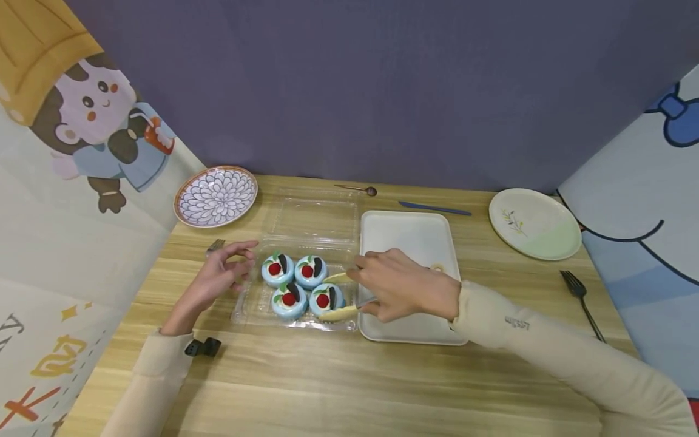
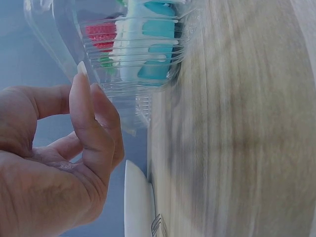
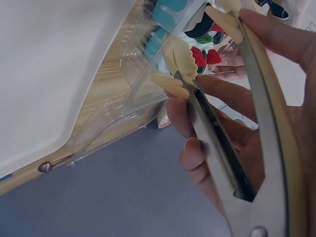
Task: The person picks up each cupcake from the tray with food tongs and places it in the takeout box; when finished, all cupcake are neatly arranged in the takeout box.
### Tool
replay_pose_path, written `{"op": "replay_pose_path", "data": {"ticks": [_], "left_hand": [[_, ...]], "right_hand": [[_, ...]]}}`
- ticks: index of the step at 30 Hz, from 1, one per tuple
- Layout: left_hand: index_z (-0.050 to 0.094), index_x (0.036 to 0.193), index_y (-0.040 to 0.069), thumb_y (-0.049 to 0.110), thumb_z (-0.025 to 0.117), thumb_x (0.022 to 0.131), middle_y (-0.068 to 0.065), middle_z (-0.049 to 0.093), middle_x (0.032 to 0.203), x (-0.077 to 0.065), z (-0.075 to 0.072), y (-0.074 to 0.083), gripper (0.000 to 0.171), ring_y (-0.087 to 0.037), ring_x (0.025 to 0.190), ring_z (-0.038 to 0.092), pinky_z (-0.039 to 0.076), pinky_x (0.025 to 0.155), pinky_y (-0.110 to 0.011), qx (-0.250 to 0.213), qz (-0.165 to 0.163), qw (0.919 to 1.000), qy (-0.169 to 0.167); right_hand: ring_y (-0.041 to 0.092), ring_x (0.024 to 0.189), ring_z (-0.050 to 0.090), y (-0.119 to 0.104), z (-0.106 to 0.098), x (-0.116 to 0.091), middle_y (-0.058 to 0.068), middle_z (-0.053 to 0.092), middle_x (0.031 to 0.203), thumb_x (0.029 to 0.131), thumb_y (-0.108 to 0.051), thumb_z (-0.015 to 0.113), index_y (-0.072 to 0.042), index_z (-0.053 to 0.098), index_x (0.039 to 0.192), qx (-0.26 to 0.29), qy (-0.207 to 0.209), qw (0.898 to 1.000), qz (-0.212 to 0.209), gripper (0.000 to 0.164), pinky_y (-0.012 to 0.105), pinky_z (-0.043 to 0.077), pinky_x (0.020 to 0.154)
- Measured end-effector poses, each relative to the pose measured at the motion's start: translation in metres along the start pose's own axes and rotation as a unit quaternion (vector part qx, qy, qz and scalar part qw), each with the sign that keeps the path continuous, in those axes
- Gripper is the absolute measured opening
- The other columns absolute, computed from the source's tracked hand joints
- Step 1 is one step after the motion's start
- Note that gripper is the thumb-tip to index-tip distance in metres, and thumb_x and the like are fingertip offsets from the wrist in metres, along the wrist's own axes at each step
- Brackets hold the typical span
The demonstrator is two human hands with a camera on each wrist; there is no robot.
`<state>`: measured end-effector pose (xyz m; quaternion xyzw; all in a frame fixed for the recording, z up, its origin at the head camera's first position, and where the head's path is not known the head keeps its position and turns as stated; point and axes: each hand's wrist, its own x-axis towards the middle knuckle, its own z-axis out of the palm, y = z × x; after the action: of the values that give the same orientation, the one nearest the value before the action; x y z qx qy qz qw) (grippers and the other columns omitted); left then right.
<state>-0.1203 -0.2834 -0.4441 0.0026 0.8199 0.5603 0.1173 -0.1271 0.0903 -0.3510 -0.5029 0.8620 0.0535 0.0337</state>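
My right hand (image 1: pixel 401 285) grips metal tongs (image 3: pixel 256 143) with cream, leaf-shaped tips. The tong tips are spread on either side of the front right blue cake (image 1: pixel 327 297), topped with a red berry and a dark piece. Several such cakes sit together in a clear plastic box (image 1: pixel 253 309), whose lid (image 1: pixel 317 215) lies folded back. By the left wall of that box is my left hand (image 1: pixel 215 276), its fingers loosely bent and holding nothing. In the left wrist view a fingertip is close to the plastic; whether it touches, I cannot tell.
A white rectangular tray (image 1: pixel 406 233) lies beside the box, under my right hand. Behind are a patterned plate (image 1: pixel 218 197), a copper spoon (image 1: pixel 370 191) and a blue knife (image 1: pixel 434 208). A pale plate (image 1: pixel 537 224) and black fork (image 1: pixel 581 297) lie right; another fork (image 1: pixel 216 245) is left.
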Motion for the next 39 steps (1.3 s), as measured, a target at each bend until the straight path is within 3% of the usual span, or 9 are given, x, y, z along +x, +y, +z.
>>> {"op": "replay_pose_path", "data": {"ticks": [10,16,24,29,32,39], "left_hand": [[0.042,0.147,0.008,0.009,0.055,0.098,-0.015,0.046,0.124,-0.001,0.0,0.001,0.051,-0.014,0.079,0.061,0.061,0.054,-0.031,-0.004,0.001,1.0,0.001],[0.042,0.147,0.007,0.009,0.055,0.098,-0.016,0.046,0.124,-0.002,0.001,-0.001,0.051,-0.013,0.078,0.061,0.061,0.055,-0.032,-0.006,-0.001,1.0,0.0],[0.042,0.147,0.009,0.01,0.055,0.099,-0.015,0.046,0.124,-0.002,0.0,0.0,0.05,-0.014,0.079,0.061,0.061,0.056,-0.033,-0.001,0.001,1.0,-0.001],[0.042,0.147,0.008,0.01,0.055,0.099,-0.014,0.047,0.123,-0.001,0.0,0.001,0.05,-0.014,0.079,0.061,0.061,0.055,-0.033,0.0,0.006,1.0,-0.003],[0.042,0.147,0.007,0.011,0.056,0.099,-0.013,0.047,0.121,0.0,0.0,0.0,0.05,-0.012,0.077,0.061,0.06,0.054,-0.032,-0.001,0.012,0.9999,-0.001],[0.041,0.146,0.003,0.01,0.057,0.098,-0.014,0.048,0.12,-0.002,-0.001,-0.002,0.051,-0.013,0.076,0.063,0.06,0.052,-0.033,-0.005,0.022,0.9997,-0.001]], "right_hand": [[0.016,0.086,0.062,-0.001,-0.003,0.0,0.0,0.063,0.103,0.079,-0.049,0.071,-0.015,0.063,0.125,0.005,-0.016,1.0,0.007,0.057,0.035,0.057,0.06],[0.017,0.091,0.062,0.002,-0.008,-0.012,0.002,0.063,0.115,0.084,-0.054,0.067,-0.016,0.056,0.137,0.014,-0.008,0.999,0.03,0.066,0.036,0.058,0.065],[0.007,0.069,0.045,0.018,-0.008,-0.045,-0.004,0.056,0.102,0.086,-0.058,0.065,-0.02,0.052,0.142,0.042,0.064,0.992,0.096,0.069,0.021,0.035,0.045],[0.008,0.068,0.045,0.04,0.006,-0.073,-0.003,0.054,0.101,0.088,-0.058,0.063,-0.018,0.049,0.145,0.086,0.121,0.976,0.159,0.071,0.02,0.034,0.048],[0.01,0.069,0.051,0.054,0.021,-0.092,0.001,0.057,0.103,0.088,-0.057,0.063,-0.015,0.048,0.145,0.101,0.152,0.962,0.203,0.072,0.024,0.04,0.052],[0.034,0.082,0.065,0.082,0.063,-0.14,0.02,0.059,0.126,0.087,-0.052,0.068,-0.009,0.042,0.148,0.127,0.189,0.918,0.325,0.079,0.049,0.053,0.061]]}}
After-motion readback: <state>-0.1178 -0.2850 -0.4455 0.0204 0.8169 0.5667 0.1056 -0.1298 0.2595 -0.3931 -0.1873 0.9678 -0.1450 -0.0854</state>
